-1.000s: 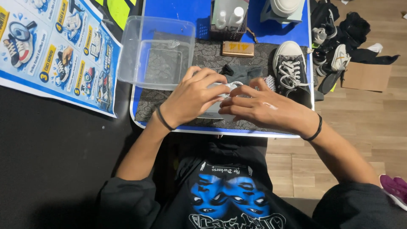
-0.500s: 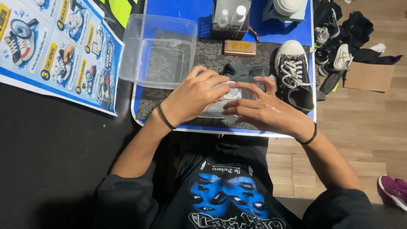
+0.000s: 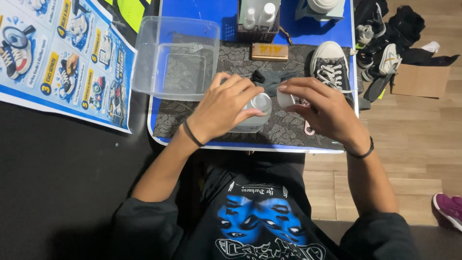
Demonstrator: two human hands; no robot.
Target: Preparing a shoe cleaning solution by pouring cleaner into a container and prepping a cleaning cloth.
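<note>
My left hand (image 3: 226, 106) grips a small white plastic bottle (image 3: 255, 115) upright on the patterned mat (image 3: 192, 118), its mouth uncovered. My right hand (image 3: 322, 108) holds the bottle's white cap (image 3: 285, 99) between thumb and fingers, just right of the bottle mouth and apart from it. A dark grey cloth (image 3: 272, 79) lies just behind the bottle. A black-and-white sneaker (image 3: 331, 67) stands at the right of the mat, beyond my right hand.
A clear plastic tub (image 3: 175, 58) sits at the mat's left. A wooden brush (image 3: 269, 52), a rack of white bottles (image 3: 257, 19) and a white container (image 3: 321, 7) stand at the back of the blue table (image 3: 202, 14). An illustrated poster (image 3: 62, 58) lies left; shoes (image 3: 380, 62) and cardboard (image 3: 416, 79) are on the floor right.
My hands were pressed together over the bottle; now they have drawn apart, the cap has come off in my right hand and the bottle stands upright in my left.
</note>
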